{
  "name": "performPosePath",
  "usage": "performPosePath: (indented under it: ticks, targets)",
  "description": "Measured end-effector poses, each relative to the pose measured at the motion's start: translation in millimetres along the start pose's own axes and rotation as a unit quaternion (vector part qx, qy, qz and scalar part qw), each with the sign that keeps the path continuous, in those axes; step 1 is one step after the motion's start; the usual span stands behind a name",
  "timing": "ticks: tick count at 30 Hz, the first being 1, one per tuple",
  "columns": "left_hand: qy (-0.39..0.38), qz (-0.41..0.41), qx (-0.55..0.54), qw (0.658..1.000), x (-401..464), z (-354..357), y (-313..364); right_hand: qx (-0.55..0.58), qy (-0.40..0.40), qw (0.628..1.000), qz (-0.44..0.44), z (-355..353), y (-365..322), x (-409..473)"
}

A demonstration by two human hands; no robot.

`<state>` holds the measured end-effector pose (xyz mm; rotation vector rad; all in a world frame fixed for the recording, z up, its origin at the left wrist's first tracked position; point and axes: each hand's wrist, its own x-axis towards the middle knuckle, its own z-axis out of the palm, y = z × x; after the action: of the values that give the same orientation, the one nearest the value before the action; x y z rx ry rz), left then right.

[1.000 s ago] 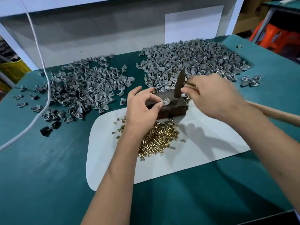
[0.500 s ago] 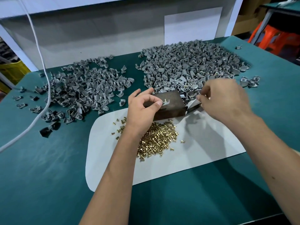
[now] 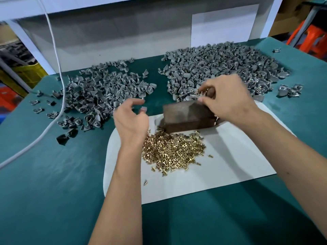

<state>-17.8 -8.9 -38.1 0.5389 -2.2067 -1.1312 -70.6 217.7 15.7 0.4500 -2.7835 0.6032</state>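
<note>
Your right hand [image 3: 228, 101] has its grip pinched on a brass pin [image 3: 201, 93] at the dark block's [image 3: 185, 115] far edge. Your left hand [image 3: 131, 119] curls loosely left of the block, with a grey part [image 3: 144, 109] at its fingertips; I cannot tell whether it is held.

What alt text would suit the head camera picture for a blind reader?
A person's right hand pinches a small part over a dark block on a white mat; the left hand hovers nearby. Brass pins lie in front, grey parts heaped on the green table.
</note>
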Motion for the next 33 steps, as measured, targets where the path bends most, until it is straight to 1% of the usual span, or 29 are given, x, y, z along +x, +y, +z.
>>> performPosePath:
  ticks: [1, 2, 4, 5, 7, 9, 11, 13, 16, 18, 20, 22, 24, 27, 28, 30, 33]
  targets:
    - [0.015, -0.008, 0.020, 1.000, 3, -6, -7, -0.010, 0.025, 0.999, 0.027, 0, 2, 5]
    - [0.014, -0.014, 0.029, 0.999, 6, -10, -14, -0.019, 0.052, 0.997, 0.049, -1, 3, 9]
    - [-0.020, -0.017, 0.035, 0.999, 9, -13, -22, -0.021, 0.095, 0.993, 0.066, -1, 1, 13]
    - [-0.042, -0.009, 0.041, 0.998, 10, -11, -24, -0.009, 0.100, 0.993, 0.057, -1, -3, 13]
    - [-0.079, 0.033, 0.094, 0.992, 8, -5, -26, 0.029, 0.070, 0.997, 0.011, 3, -18, 11]
    - [-0.110, 0.078, 0.175, 0.975, 7, 0, -25, 0.037, 0.014, 0.997, -0.063, 9, -37, 6]
    - [-0.120, 0.088, 0.200, 0.968, 7, 1, -25, -0.003, -0.033, 0.988, -0.149, 18, -54, 0]
    - [-0.108, 0.098, 0.193, 0.970, 10, 0, -27, -0.042, -0.071, 0.973, -0.215, 29, -70, -4]
    - [-0.113, 0.110, 0.124, 0.980, 13, -7, -31, -0.081, -0.146, 0.957, -0.238, 44, -89, -9]
    - [-0.096, 0.092, 0.061, 0.989, 14, -14, -31, -0.101, -0.166, 0.951, -0.240, 51, -98, -8]
    - [-0.042, 0.059, 0.010, 0.997, 17, -19, -32, -0.112, -0.164, 0.951, -0.238, 56, -104, -6]
    - [0.027, -0.004, -0.064, 0.998, 23, -24, -34, -0.105, -0.167, 0.952, -0.233, 61, -112, -5]
    - [0.078, -0.080, -0.167, 0.980, 27, -28, -35, -0.101, -0.172, 0.953, -0.226, 65, -120, -3]
    - [0.098, -0.149, -0.306, 0.935, 28, -32, -32, -0.125, -0.179, 0.952, -0.215, 73, -132, 1]
    - [0.103, -0.155, -0.333, 0.924, 28, -33, -31, -0.125, -0.192, 0.951, -0.207, 75, -136, 1]
    - [0.119, -0.153, -0.354, 0.915, 28, -35, -28, -0.125, -0.211, 0.949, -0.199, 81, -146, 1]
    - [0.136, -0.165, -0.375, 0.902, 28, -37, -26, -0.117, -0.212, 0.948, -0.207, 89, -156, -2]
